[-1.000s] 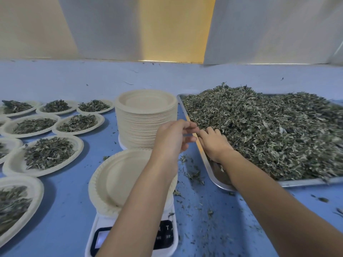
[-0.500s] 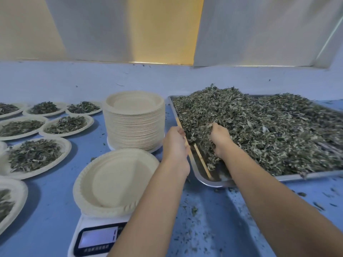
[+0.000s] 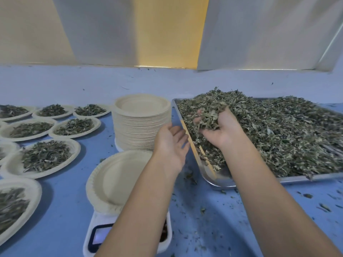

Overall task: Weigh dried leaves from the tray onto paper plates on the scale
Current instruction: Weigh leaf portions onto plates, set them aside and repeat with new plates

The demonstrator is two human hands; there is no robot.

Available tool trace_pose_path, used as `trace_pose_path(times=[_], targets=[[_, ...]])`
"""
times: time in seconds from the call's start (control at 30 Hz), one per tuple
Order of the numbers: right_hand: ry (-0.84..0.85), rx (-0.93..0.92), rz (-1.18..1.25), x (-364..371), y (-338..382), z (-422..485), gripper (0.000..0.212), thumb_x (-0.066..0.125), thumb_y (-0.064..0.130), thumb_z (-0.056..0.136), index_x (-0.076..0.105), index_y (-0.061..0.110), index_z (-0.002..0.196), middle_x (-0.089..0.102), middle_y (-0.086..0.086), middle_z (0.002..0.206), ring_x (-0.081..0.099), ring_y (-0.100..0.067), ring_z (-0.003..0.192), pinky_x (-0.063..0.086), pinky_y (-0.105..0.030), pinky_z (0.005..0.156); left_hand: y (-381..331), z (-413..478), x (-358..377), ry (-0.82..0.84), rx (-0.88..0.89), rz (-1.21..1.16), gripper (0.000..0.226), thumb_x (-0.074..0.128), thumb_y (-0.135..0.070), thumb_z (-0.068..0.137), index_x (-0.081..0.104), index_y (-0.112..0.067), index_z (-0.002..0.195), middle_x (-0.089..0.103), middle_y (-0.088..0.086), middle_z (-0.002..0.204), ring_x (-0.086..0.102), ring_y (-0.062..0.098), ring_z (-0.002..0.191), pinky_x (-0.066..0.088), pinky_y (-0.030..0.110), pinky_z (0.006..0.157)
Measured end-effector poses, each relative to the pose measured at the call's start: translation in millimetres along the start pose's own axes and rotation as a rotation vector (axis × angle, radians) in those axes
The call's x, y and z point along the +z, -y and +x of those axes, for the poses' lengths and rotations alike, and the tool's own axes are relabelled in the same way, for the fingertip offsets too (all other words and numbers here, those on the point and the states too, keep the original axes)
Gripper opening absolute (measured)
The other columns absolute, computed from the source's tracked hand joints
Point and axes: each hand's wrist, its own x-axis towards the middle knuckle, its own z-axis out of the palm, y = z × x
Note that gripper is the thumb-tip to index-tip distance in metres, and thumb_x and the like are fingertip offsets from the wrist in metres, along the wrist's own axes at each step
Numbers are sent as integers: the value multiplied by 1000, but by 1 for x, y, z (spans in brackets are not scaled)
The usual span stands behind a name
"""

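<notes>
A tall stack of paper plates [image 3: 142,119] stands at the tray's left, and filled plates [image 3: 46,155] cover the blue table [image 3: 61,210] further left. Leaf crumbs lie scattered on the table in front of the tray. The left forearm crosses over the white scale [image 3: 96,219], hiding part of its display and the right edge of the empty paper plate [image 3: 115,175] that sits on it. The left hand [image 3: 171,143] hovers between the stack and the tray, palm turned up, fingers loose and apart, holding nothing. The metal tray [image 3: 219,180] lies on the right, heaped with dried leaves [image 3: 278,130]: grey-green, crumpled and broken small, with thin stems among them. The right hand [image 3: 220,130] is raised above the tray's left side, palm up, fingers curled round a loose clump of these leaves, some hanging over its edge
</notes>
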Motion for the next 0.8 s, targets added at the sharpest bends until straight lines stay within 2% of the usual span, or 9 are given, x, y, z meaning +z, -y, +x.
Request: trace_pose_path(times=[0.07,0.13,0.2,0.33,0.4,0.5,0.63,0.73,0.8], targets=[[110,42,16,22,-10,-12,30,28,19,101,51,10,83,56,-5,55,49,-13,41,40,-18,39,-11,-6,-8,26,-2,-28,34,31,-32,101,55,-7,98,57,9,100,54,19,93,36,30,96],[191,60,-44,40,-23,-23,33,27,19,101,52,10,81,56,-6,53,49,-15,41,41,-20,39,-25,-12,-21,40,25,-35,32,31,-31,100,53,-9,105,58,8,95,51,20,95,40,28,86],[222,48,-201,51,-36,-30,33,32,19,100,58,11,79,61,-8,59,53,-18,45,44,-25,45,-41,-19,-38,44,65,-16,36,29,-31,100,52,-8,116,62,8,92,54,19,98,42,28,86],[332,27,-532,58,-59,-38,34,44,23,97,70,22,76,69,-3,75,65,-18,67,48,-31,62,-72,-30,-76,-2,145,15,40,26,-30,101,54,-3,112,62,12,111,57,24,108,42,33,98],[410,-96,-819,58,-70,-41,36,42,18,98,70,28,78,71,4,84,67,-10,80,51,-24,67,-81,-32,-89,-73,190,58,38,26,-29,101,56,-6,106,62,9,102,56,22,100,43,32,94],[519,-293,-1193,62,-88,-49,28,39,19,100,57,26,79,57,16,70,52,6,63,40,-9,60,-86,-31,-100,-183,253,162,43,26,-30,101,61,-7,109,68,5,103,60,16,91,45,28,88],[680,-309,-1548,59,-106,-49,24,39,24,102,47,24,79,44,9,71,39,-5,64,33,-23,63,-88,-29,-106,-264,319,204,41,27,-29,100,63,-9,101,67,5,108,60,16,107,43,27,92],[744,-292,-1595,57,-111,-50,20,39,22,102,50,15,87,45,8,75,40,-5,69,33,-19,65,-90,-28,-109,-258,328,196,41,28,-29,100,64,-10,96,67,5,108,60,16,107,43,27,90],[788,-266,-1614,59,-112,-52,22,41,19,101,49,18,81,43,9,72,40,1,63,34,-15,62,-91,-28,-111,-239,318,180,41,28,-30,100,64,-11,96,67,5,109,61,17,106,45,26,89]])
